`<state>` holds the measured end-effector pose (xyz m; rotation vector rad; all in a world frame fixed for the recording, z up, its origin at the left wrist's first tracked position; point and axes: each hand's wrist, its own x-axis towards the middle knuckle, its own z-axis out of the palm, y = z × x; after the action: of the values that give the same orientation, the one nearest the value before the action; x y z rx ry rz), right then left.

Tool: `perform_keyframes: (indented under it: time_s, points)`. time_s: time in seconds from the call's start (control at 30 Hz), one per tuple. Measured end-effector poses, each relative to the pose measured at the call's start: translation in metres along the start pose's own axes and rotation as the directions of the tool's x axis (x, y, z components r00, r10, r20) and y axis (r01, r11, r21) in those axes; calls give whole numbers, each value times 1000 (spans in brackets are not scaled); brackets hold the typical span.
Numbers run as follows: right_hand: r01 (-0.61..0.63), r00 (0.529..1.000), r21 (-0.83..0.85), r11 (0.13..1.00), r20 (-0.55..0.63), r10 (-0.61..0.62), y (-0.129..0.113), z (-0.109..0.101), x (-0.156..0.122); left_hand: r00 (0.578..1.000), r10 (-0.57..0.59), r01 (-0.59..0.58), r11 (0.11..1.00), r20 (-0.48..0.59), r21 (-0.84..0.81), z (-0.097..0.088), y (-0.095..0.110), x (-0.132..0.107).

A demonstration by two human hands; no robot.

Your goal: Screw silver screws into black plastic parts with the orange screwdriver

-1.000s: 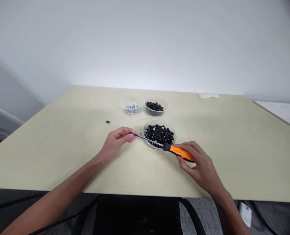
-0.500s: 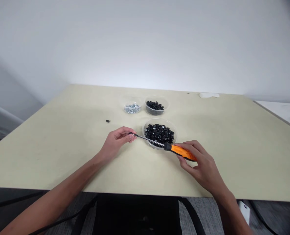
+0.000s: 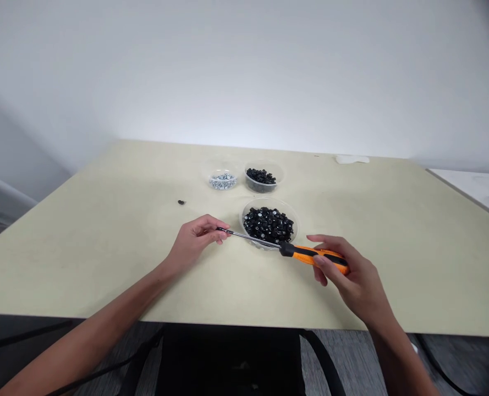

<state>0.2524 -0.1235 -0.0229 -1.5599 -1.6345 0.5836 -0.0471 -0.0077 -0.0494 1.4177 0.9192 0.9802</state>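
My right hand [image 3: 349, 272] grips the orange and black handle of a screwdriver [image 3: 306, 254]. Its thin metal shaft runs left, over the near rim of a clear bowl [image 3: 269, 225] filled with small black parts. My left hand [image 3: 194, 242] pinches a tiny dark piece at the tip of the shaft; the piece is too small to name. Both hands hover just above the pale table [image 3: 104, 258].
Two smaller clear bowls stand behind: one with silvery screws [image 3: 223, 180], one with black parts [image 3: 262, 179]. A lone black bit [image 3: 181, 202] lies on the table to the left. A white object [image 3: 352, 159] rests at the far edge.
My right hand has slid a little to the right along the handle, and the screwdriver now lies flatter. My left hand stays pinched at the tip.
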Motion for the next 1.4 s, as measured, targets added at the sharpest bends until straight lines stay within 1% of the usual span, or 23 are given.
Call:
perform_keyframes:
  time_s: [0.07,0.13,0.27,0.43,0.63,0.7,0.8,0.87,1.03,1.2,1.27,1.37,1.4]
  points:
    - [-51,998,87,995,33,48,0,2,4,1000,16,-16,1000,-23,-6,0,0,0]
    - [-51,998,157,986,47,44,3,4,6,998,25,-25,1000,-51,-11,0,1,0]
    - [-63,998,317,946,14,61,15,14,9,997,44,-47,998,-69,-40,2,3,0]
    - [-112,993,403,908,9,118,25,26,9,997,16,-18,999,-71,-27,3,6,-2]
    - [-58,996,372,926,-36,76,27,24,8,994,-2,3,1000,-106,5,5,8,-3]
    - [-76,995,379,922,-27,93,27,25,7,993,-4,6,1000,-115,14,5,8,-4]
    - [-148,989,430,891,48,142,27,27,6,991,3,2,999,-132,38,5,8,-4]
    - [-163,987,452,877,64,150,27,27,4,991,2,6,999,-137,53,5,7,-4]
    - [-51,998,393,918,-13,61,29,25,2,992,-3,8,999,-130,36,5,5,-3]
    - [-30,998,336,941,-50,49,26,20,9,992,40,-31,997,-124,78,7,7,-5]
    - [-27,999,311,950,-28,37,23,13,17,990,45,-33,995,-135,93,7,10,-5]
    - [-24,996,279,960,88,0,16,-4,37,986,69,-58,995,-150,77,6,17,2]
    - [-15,993,298,954,120,-22,14,-10,46,985,86,-77,995,-147,66,6,20,6]
